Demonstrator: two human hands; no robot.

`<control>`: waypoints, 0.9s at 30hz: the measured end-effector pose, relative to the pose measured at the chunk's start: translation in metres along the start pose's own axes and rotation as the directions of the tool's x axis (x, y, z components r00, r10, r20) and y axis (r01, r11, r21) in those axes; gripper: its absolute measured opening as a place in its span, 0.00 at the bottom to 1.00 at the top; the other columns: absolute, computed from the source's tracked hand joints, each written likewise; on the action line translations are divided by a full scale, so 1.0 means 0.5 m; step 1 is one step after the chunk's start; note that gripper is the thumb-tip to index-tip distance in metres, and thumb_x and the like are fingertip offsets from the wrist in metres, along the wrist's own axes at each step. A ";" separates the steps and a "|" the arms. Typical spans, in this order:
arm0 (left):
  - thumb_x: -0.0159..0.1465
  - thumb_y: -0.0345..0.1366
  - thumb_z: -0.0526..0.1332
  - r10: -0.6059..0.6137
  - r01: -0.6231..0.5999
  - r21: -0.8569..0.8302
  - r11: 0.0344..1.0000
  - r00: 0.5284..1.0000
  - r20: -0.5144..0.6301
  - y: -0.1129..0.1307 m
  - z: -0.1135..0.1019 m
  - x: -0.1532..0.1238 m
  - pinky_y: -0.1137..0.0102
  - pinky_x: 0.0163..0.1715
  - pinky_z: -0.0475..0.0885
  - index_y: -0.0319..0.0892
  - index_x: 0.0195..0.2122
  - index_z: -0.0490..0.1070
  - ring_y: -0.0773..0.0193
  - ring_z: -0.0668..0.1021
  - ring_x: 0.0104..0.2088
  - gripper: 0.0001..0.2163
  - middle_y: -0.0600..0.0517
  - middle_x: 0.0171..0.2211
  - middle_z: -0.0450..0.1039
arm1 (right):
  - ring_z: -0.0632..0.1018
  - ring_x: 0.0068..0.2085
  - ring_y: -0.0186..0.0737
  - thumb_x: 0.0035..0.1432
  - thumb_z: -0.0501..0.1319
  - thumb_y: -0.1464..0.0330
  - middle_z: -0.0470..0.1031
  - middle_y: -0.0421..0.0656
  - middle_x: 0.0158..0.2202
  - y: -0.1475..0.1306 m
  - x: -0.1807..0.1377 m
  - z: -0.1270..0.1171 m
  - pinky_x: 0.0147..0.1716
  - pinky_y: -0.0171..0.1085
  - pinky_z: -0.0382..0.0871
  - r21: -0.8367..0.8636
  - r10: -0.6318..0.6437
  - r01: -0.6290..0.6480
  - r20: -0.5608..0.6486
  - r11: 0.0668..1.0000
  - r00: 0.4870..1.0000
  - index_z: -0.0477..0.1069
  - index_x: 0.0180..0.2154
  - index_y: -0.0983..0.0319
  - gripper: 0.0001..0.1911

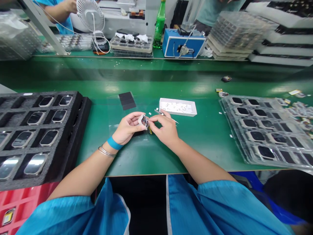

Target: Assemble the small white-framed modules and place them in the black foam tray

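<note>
**Two hands pinch a small circuit assembly over the green bench**

From the head camera, the left hand (pixel 127 128) and right hand (pixel 165 128) meet near the middle of the green bench (pixel 207 140), and the small circuit assembly (pixel 144 121) sits between them. The left grip is closed around its white-edged side, and the right fingertips (pixel 152 119) press on its other side. Tweezers (pixel 168 117) lie along the right hand, their tips blurred. A small yellow part (pixel 150 131) shows just below the assembly, though what it joins is hard to tell.

Just beyond the hands, a white tray (pixel 178 107) holds tiny white pieces, and a black square pad (pixel 127 100) lies to its left on clear film. To the left, a black foam tray (pixel 81 98) holds watch bodies, with a red crate (pixel 24 199) near it. To the right, a clear plastic tray (pixel 226 107) holds more watch bodies. Across the bench stand a blue tester box (pixel 183 42) and a green bottle (pixel 159 24), and a co-worker's hand (pixel 69 5) rests near a white fan (pixel 90 14).
</note>
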State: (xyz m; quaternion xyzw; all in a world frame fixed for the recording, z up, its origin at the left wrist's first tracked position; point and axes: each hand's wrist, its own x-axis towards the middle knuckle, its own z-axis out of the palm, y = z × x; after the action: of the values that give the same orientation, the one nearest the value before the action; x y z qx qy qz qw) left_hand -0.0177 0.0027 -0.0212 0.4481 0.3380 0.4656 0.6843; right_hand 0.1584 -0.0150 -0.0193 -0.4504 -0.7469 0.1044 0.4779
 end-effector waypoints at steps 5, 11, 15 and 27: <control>0.39 0.29 0.78 -0.002 0.001 -0.020 1.000 1.000 -0.031 -0.001 0.003 0.002 0.70 0.42 0.76 0.41 0.41 0.76 0.66 0.80 0.36 0.25 0.52 0.35 0.79 | 0.78 0.31 0.38 0.61 0.57 0.70 0.79 0.38 0.29 -0.002 0.001 0.000 0.65 0.55 0.54 -0.060 -0.011 0.015 0.072 0.998 0.997 0.70 0.27 0.57 0.10; 0.40 0.29 0.78 0.005 -0.005 -0.104 0.995 1.000 -0.001 0.022 0.002 0.002 0.73 0.38 0.76 0.41 0.40 0.76 0.66 0.80 0.34 0.24 0.51 0.36 0.79 | 0.79 0.45 0.40 0.55 0.66 0.61 0.79 0.43 0.42 0.006 0.017 0.000 0.51 0.44 0.73 0.586 0.406 -0.556 0.381 0.589 0.831 0.71 0.41 0.58 0.13; 0.40 0.31 0.78 -0.007 0.006 -0.141 0.990 1.000 -0.009 0.039 -0.009 0.000 0.71 0.37 0.77 0.42 0.40 0.75 0.63 0.81 0.35 0.24 0.51 0.36 0.80 | 0.81 0.37 0.37 0.44 0.75 0.63 0.78 0.41 0.36 0.013 0.023 -0.006 0.39 0.37 0.79 0.475 0.311 -0.872 0.816 0.117 0.487 0.71 0.42 0.60 0.23; 0.44 0.33 0.76 -0.145 0.157 -0.102 0.982 0.983 0.116 0.047 -0.012 -0.009 0.69 0.35 0.79 0.42 0.43 0.70 0.62 0.82 0.32 0.25 0.52 0.33 0.78 | 0.77 0.28 0.31 0.42 0.76 0.62 0.77 0.38 0.30 0.004 0.033 -0.027 0.28 0.33 0.76 0.749 0.372 -0.547 0.419 0.374 0.828 0.76 0.34 0.61 0.18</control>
State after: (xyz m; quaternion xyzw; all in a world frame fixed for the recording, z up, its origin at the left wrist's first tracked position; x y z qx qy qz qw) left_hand -0.0322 0.0043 -0.0016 0.4070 0.3072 0.4052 0.7588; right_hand 0.1682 -0.0049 -0.0031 -0.3381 -0.4822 0.6222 0.5158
